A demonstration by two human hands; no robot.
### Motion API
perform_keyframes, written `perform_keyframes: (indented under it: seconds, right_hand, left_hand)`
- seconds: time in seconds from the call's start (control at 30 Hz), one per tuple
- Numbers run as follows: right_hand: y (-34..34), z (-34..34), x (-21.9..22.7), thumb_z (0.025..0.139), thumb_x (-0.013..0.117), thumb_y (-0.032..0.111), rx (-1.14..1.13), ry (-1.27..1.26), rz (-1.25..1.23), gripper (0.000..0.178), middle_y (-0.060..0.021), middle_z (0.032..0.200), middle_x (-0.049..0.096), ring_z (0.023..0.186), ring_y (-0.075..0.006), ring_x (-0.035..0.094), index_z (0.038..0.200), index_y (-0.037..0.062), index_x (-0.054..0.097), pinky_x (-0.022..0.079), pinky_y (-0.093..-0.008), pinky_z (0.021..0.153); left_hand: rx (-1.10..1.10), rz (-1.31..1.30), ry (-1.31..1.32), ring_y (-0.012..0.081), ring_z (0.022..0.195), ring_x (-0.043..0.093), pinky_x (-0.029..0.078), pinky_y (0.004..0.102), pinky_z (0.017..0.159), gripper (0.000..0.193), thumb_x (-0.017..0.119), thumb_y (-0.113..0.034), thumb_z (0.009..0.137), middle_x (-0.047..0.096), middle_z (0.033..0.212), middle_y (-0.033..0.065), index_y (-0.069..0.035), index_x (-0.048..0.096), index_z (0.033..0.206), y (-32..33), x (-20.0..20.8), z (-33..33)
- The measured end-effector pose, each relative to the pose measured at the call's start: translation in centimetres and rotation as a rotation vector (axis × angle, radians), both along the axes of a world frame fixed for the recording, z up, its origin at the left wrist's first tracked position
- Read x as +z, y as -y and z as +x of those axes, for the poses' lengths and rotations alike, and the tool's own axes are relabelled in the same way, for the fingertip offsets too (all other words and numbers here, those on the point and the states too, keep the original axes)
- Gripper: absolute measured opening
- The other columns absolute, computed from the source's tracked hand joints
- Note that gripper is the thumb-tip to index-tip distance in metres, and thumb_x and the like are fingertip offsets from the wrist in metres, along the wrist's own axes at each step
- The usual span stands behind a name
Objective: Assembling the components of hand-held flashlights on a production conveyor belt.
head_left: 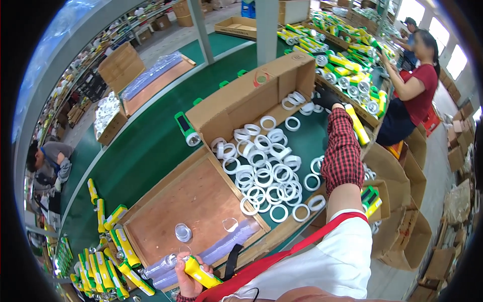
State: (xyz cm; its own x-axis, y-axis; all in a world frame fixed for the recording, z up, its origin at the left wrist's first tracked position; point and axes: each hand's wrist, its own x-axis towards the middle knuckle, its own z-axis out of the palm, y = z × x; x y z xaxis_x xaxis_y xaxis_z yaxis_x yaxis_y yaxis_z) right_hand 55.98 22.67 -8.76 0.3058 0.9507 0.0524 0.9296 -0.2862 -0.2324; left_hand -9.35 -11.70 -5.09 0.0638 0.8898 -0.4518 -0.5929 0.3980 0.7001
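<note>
My left hand (188, 278), bare at the fingers, is closed round a yellow flashlight (200, 272) at the front edge of a wooden tray (176, 201). My right arm, in a red-and-black checked sleeve, stretches far forward. At its end my right hand (328, 98), in a dark glove, is beside a few white rings (306, 108) near the cardboard box; its fingers cannot be made out. Another yellow-and-green flashlight (356, 125) lies just right of that wrist. A heap of white rings (262, 157) covers the green surface between my arms. Clear round lenses (183, 232) sit on the tray.
Flashlights (103, 269) crowd the near left, and more fill a bin (347, 65) at the far right. An open cardboard box (256, 90) stands behind the rings. Clear film rolls (216, 249) line the tray's near edge. A person in red (420, 90) works at right.
</note>
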Motion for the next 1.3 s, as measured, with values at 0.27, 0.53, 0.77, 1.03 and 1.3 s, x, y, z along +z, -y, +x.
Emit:
perform_keyframes:
  seconds: [0.27, 0.53, 0.77, 1.03, 1.3]
  right_hand:
    - [-0.8, -2.3, -0.8, 0.083, 0.064, 0.03, 0.0, 0.095, -0.087, 0.041, -0.0152, 0.128, 0.059, 0.115, -0.0354, 0.058, 0.122, 0.0184, 0.065, 0.046, -0.0411, 0.099]
    - [9.7, -10.1, -0.9, 0.079, 0.063, 0.022, 0.139, -0.066, -0.053, 0.049, -0.0213, 0.113, 0.058, 0.104, -0.0386, 0.059, 0.125, 0.0091, 0.058, 0.048, -0.0441, 0.09]
    - [16.7, -17.7, -0.5, 0.085, 0.055, 0.008, 0.347, -0.152, 0.051, 0.044, -0.0226, 0.107, 0.059, 0.097, -0.0396, 0.061, 0.129, 0.0094, 0.054, 0.049, -0.0455, 0.083]
    - [16.6, -21.5, 3.8, 0.085, 0.051, 0.008, 0.256, 0.504, 0.169, 0.04, -0.0093, 0.099, 0.066, 0.094, -0.0298, 0.064, 0.124, 0.0159, 0.056, 0.05, -0.0443, 0.074]
    - [14.6, -26.5, 5.9, 0.089, 0.054, 0.008, 0.297, -0.15, 0.282, 0.047, -0.0196, 0.109, 0.067, 0.088, -0.0363, 0.066, 0.135, 0.0041, 0.046, 0.051, -0.0442, 0.072]
  left_hand:
    - [0.038, -0.02, 0.007, 0.0255, 0.068, 0.059, 0.051, 0.0426, 0.062, 0.033, 0.05, -0.044, 0.093, 0.057, 0.087, 0.0114, -0.019, 0.046, 0.113, -0.3, 0.4, -0.1]
    - [-0.035, 0.015, 0.102, 0.0263, 0.07, 0.059, 0.051, 0.0425, 0.065, 0.034, 0.051, -0.041, 0.092, 0.056, 0.088, 0.0127, -0.018, 0.043, 0.115, -0.8, -0.1, -0.4]
    - [-0.109, 0.085, 0.16, 0.0283, 0.07, 0.059, 0.052, 0.0424, 0.063, 0.035, 0.052, -0.039, 0.091, 0.055, 0.09, 0.015, -0.015, 0.042, 0.115, 0.2, -0.5, -0.8]
    - [-0.236, 0.142, 0.194, 0.0266, 0.07, 0.061, 0.054, 0.0393, 0.064, 0.036, 0.057, -0.032, 0.093, 0.057, 0.09, 0.0164, -0.01, 0.043, 0.117, 1.2, -0.1, -1.6]
    - [-0.263, 0.164, 0.158, 0.0254, 0.069, 0.061, 0.054, 0.0367, 0.06, 0.03, 0.052, -0.029, 0.094, 0.058, 0.088, 0.016, -0.009, 0.045, 0.115, 1.2, 0.8, -2.4]
